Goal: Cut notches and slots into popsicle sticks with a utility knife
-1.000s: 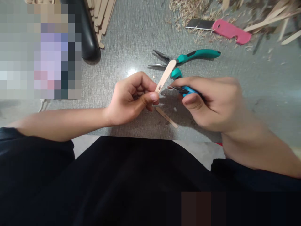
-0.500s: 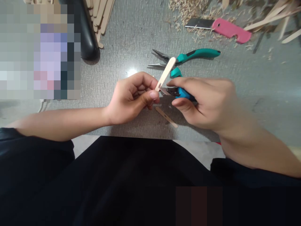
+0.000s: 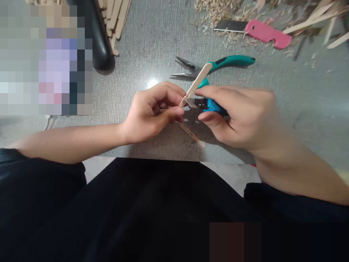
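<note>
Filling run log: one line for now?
left hand: holds stick | right hand: holds cutter, tip at stick | table: pliers, knife

We find bare tabletop point(image 3: 308, 94) beyond our right hand point(image 3: 240, 112): open passage. Ahead, teal needle-nose pliers point(image 3: 231, 62) block us. Cut stick piece point(image 3: 192, 135) lies nearside. Black object point(image 3: 101, 47), craft-stick stack point(image 3: 117, 18) crowd far left.

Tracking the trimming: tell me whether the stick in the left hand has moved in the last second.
Yes. The stick in the left hand has leaned rightward; its top end now reaches the green handle of the pliers lying on the table.
</note>
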Action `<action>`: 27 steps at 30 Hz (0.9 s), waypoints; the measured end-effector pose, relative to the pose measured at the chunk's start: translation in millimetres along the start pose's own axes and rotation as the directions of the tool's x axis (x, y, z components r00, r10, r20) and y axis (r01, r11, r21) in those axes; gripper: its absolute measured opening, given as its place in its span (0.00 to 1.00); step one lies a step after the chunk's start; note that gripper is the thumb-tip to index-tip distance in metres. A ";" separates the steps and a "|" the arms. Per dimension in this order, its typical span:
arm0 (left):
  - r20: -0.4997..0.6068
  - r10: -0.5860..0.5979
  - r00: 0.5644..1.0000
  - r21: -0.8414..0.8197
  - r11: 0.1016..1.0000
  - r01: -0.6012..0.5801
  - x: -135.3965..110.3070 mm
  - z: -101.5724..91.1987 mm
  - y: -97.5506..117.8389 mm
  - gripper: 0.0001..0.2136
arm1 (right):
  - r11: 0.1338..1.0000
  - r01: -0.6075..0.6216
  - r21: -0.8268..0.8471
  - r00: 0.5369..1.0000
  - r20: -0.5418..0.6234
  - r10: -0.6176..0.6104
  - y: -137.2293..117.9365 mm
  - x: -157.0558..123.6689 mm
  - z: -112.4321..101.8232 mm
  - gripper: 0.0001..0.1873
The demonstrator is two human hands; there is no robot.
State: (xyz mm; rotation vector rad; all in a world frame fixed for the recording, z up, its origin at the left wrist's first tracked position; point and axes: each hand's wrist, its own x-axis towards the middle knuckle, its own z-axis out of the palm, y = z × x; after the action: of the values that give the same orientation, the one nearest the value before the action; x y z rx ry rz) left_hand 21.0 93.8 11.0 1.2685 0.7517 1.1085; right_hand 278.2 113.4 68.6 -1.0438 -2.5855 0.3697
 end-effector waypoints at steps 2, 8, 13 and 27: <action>-0.006 -0.005 1.000 -0.021 1.000 0.005 -0.1 0.4 0.7 0.18 | 1.000 0.003 0.000 0.999 -0.034 -0.003 0.9 -1.7 2.6 0.34; 0.053 -0.026 0.998 -0.090 0.995 0.031 -0.1 0.7 6.9 0.16 | 1.000 0.024 0.018 0.997 -0.067 -0.023 2.2 -2.3 5.7 0.32; 0.065 -0.063 0.996 -0.097 0.993 0.070 2.5 0.6 8.8 0.20 | 0.999 0.020 0.050 0.999 -0.030 -0.019 1.2 -1.1 0.8 0.34; 0.070 -0.170 0.983 -0.196 0.964 0.181 5.3 4.1 19.2 0.23 | 0.984 0.179 0.011 0.972 -0.155 -0.175 3.2 5.2 0.1 0.31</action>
State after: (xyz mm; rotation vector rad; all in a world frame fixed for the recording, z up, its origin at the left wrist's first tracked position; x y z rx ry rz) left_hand 22.2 96.1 31.2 1.0348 0.6797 0.9766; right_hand 276.7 119.4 68.5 -0.7915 -2.5037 0.2647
